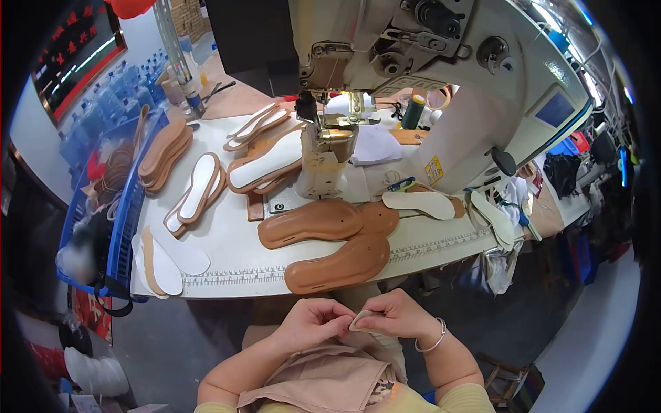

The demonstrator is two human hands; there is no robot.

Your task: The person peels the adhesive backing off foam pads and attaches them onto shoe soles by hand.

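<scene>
Close together over my lap, below the table's front edge, are both hands. My right hand (385, 315) is closed on a small pale piece (357, 320), pinched between thumb and fingers. My left hand (318, 321) is closed too, its fingertips at the left side of that piece; what they pinch is too small to make out. Brown insoles (337, 263) lie on the white table (234, 279) just beyond my hands. Behind them stands the sewing machine (320, 165), its head over the table.
White-topped insoles (200, 186) and a brown stack (165, 157) lie at the left, beside a blue basket (124, 241). White insole pieces (162, 265) rest near the front left edge. A green thread spool (413, 111) stands behind the machine's needle area.
</scene>
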